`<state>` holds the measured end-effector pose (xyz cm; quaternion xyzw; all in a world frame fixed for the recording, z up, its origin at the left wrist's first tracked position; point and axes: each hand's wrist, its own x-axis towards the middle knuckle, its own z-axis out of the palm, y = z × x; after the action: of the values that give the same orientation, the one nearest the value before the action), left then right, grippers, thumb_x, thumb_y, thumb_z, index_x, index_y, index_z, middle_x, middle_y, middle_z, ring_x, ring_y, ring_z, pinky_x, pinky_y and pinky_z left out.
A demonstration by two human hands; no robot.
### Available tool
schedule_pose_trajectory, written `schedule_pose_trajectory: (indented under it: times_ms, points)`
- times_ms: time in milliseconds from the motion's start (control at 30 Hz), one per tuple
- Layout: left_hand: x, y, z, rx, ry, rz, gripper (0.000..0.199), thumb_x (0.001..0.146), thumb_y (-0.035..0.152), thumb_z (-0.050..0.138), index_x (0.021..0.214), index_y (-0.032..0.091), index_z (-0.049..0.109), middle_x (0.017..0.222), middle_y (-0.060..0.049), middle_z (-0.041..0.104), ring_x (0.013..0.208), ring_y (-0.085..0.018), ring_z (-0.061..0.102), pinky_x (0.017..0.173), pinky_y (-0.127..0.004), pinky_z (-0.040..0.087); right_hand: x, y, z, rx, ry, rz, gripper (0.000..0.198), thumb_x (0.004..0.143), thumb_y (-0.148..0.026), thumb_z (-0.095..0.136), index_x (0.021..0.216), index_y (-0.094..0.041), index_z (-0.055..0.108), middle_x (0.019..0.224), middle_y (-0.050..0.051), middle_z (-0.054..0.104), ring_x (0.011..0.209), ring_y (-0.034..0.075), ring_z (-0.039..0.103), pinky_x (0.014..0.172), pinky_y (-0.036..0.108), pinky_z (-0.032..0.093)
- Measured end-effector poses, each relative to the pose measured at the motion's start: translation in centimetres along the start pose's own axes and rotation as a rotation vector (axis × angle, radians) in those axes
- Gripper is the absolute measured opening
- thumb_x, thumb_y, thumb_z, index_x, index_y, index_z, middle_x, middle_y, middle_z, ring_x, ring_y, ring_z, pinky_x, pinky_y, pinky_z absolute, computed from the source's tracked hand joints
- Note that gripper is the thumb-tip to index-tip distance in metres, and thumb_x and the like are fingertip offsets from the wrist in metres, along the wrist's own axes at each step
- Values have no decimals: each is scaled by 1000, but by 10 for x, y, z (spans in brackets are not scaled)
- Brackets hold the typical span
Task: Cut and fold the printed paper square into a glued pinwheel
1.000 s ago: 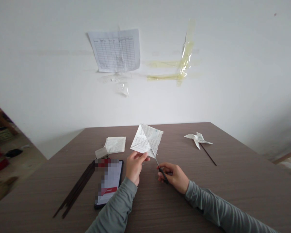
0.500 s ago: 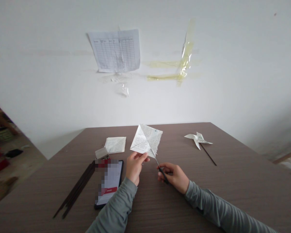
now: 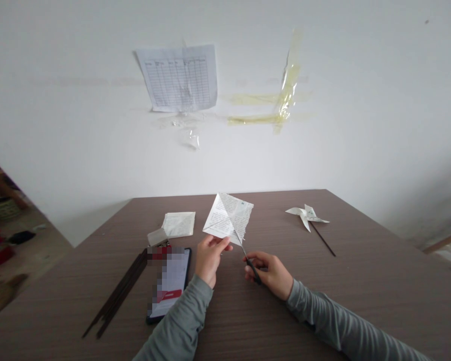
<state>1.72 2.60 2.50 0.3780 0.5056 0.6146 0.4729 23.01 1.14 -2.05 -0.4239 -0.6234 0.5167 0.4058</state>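
a left hand (image 3: 209,258) pinches a creased paper square (image 3: 226,215) by its near edge above the table (image 3: 233,326) as a right hand (image 3: 273,275) grips scissors (image 3: 253,271) at its corner; light, easily torn, it likely handles best edge-held.

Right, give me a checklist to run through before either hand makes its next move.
1. Left hand holding the creased, printed white paper square by its near edge: ok.
2. Right hand holding the black-handled metal scissors: ok.
3. Scissor blades at the paper's near corner, roughly in line with its diagonal crease: ok.
4. Left fingertips apart from the blades: ok, though close.
5. Paper's edges all straight: not ok; the right-hand edge is ragged.
6. Length of any cut: cannot tell; too small to see.
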Motion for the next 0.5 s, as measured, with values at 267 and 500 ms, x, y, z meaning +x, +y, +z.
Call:
schedule_pose_trajectory:
  times_ms: [267, 500]
  points:
    - [0, 1, 0, -19, -13, 6, 31, 69, 34, 109, 85, 22, 85, 86, -5, 92, 72, -22, 85, 56, -24, 50, -4, -9, 1, -16, 6, 18, 67, 80, -87, 105, 106, -27, 90, 78, 11, 88, 72, 38, 84, 82, 53, 74]
    - [1, -1, -1, 21, 2, 9, 33, 72, 36, 110, 85, 23, 83, 86, -5, 92, 74, -23, 88, 54, -23, 45, -1, -4, 1, 10, 2, 12, 74, 75, -94, 106, 105, -28, 87, 76, 9, 88, 68, 34, 81, 73, 50, 70]
